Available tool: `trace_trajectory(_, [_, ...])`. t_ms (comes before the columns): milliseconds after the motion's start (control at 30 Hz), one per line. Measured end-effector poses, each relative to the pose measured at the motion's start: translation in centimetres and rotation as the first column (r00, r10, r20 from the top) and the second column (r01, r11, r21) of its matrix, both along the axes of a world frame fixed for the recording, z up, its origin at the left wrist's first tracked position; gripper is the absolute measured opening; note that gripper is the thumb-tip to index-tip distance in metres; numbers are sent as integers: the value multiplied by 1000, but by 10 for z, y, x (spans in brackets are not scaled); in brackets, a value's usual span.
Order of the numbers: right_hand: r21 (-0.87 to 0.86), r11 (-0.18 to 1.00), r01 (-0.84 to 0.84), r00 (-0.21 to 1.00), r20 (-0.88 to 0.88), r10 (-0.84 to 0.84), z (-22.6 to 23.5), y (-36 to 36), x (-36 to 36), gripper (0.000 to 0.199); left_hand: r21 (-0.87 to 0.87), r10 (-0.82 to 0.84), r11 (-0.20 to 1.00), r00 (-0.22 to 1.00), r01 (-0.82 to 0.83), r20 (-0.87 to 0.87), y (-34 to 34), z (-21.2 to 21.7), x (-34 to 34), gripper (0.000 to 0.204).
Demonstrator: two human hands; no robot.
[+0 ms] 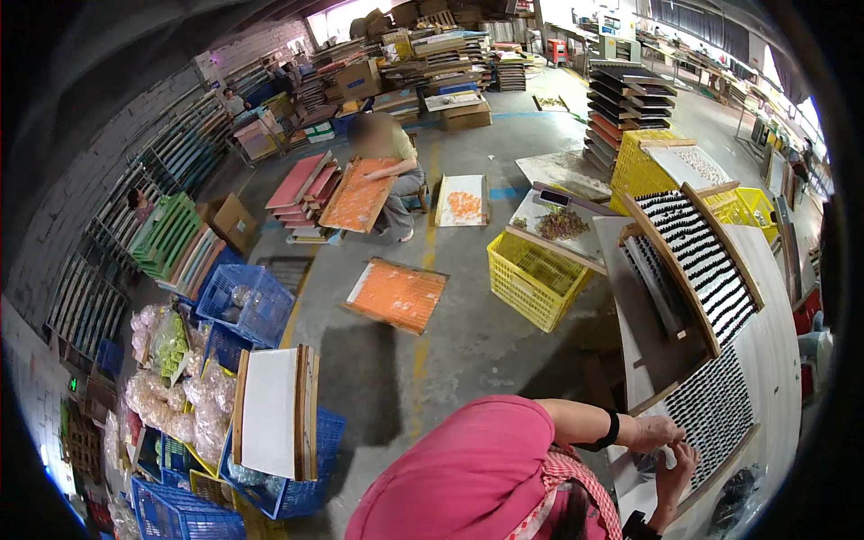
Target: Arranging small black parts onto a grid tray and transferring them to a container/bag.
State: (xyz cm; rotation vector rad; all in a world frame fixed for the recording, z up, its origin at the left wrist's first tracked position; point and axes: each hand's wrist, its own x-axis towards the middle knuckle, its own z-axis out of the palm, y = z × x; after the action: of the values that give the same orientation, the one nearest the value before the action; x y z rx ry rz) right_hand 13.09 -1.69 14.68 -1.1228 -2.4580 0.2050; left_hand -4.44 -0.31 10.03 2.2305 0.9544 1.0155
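Note:
My left hand [654, 434] reaches in from a pink sleeve, with a dark band on the wrist. Its fingers are curled together at the near left edge of a wooden-framed tray [715, 409] filled with rows of small dark-and-white pieces. Close beside it, my right hand [677, 470] is also closed, fingertips almost meeting the left's. Something small and white [670, 457] shows between the hands, too small to name. Just beyond, a second framed tray [693, 261] with rows of black pieces rests tilted on other trays upon the pale table [774, 360].
A yellow crate [537, 279] stands left of the table, under a board with reddish-green pieces [562, 223]. Orange-covered trays [396, 295] lie on the floor, near a seated person [400, 171] holding another. Blue crates [247, 301] and bagged goods [166, 396] crowd the left.

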Motion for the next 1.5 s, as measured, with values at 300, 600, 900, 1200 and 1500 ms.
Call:
trace_trajectory(300, [-80,991,-103,972,-221,83,-18,3,-5,16,-16,-23,1000,997,24,71,-3,7,-5,19])
trace_trajectory(600, [-88,992,-94,972,-226,72,-15,4,-8,11,62,-27,998,999,25,18,1,-3,-4,20])
trace_trajectory(900, [-89,993,-81,966,-251,56,-17,9,-8,12,-50,-176,983,982,179,63,-1,1,-5,28])
trace_trajectory(1200, [-74,991,-108,984,-152,96,-13,17,-2,13,-21,-140,990,989,141,51,-3,-1,-3,24])
trace_trajectory(1500, [-117,990,-73,985,-162,53,-8,21,10,13,-6,-136,991,989,136,-52,-5,2,-14,26])
